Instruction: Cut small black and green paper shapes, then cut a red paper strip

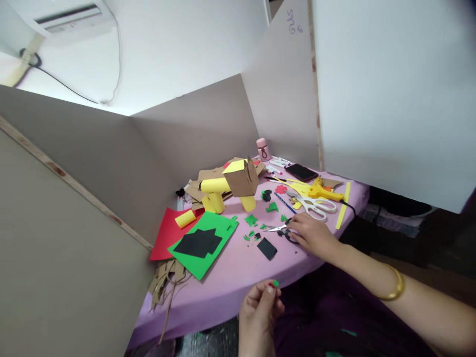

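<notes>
My left hand (pixel 262 310) is closed in front of the table edge, pinching a small green paper piece (pixel 275 283) between thumb and fingertip. Over at the right, my right hand (pixel 310 235) has its fingers closed on the black handles of small scissors (pixel 277 228), whose blades lie on the table pointing left. Green paper scraps (pixel 251 219) are scattered beside the blades. A black paper rectangle (pixel 267 248) lies just in front of them. Behind stands a yellow paper and cardboard figure with a box-shaped brown part (pixel 240 182) and paper-tube legs.
Green sheet (pixel 199 270) and red sheet (pixel 159 240) lie at the left, near cardboard scraps (pixel 163 282). White-handled scissors (pixel 316 207), a yellow glue gun (pixel 322 191), a phone (pixel 301 172) and a pink bottle (pixel 263 150) occupy the right and back. Panels enclose the table.
</notes>
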The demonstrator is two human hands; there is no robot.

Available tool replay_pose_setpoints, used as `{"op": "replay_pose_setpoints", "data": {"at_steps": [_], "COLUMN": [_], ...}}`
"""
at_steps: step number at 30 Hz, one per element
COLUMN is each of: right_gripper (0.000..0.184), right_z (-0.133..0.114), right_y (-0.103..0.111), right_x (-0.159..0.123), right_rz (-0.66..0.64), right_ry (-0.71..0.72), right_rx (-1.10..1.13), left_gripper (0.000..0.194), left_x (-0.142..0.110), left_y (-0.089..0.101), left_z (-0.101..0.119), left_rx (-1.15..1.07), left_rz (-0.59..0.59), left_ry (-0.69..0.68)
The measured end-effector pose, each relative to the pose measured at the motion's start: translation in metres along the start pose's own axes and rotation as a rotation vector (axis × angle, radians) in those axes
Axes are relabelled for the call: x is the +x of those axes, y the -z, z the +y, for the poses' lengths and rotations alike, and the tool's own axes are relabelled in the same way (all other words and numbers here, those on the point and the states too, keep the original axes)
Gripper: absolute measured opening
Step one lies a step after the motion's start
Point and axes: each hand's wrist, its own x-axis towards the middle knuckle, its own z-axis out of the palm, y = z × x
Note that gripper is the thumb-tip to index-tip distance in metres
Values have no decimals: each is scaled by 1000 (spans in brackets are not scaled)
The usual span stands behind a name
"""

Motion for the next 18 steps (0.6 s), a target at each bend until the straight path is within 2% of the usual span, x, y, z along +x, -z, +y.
{"op": "replay_pose_setpoints", "data": {"at_steps": [2,5,9,12,15,18], "right_gripper": [25,46,38,32,27,23], "right_z": [-18,-46,-64,-65,-66,-69], "right_y": [-2,-11,-20,-20,-16,-11], "right_x": [-20,-50,-69,-69,-68,-68], "right_rz": [-68,-219,-237,-239,-218,-151], "right_ry": [30,65,-54,-101,-80,-39], "right_rx": [149,361,883,1019,974,823], "left_gripper": [29,20,7,18,21,13], "left_x": [1,-1,-8,-11,-11,-8], "left_y": [2,3,0,1,3,6], "left_z": [-5,-12,-14,-12,-12,-14], "left_rx": [104,292,492,621,664,614], "left_rz": [13,9,-50,-69,-58,-50], "left_ry": [-137,-387,-698,-876,-932,-823]}}
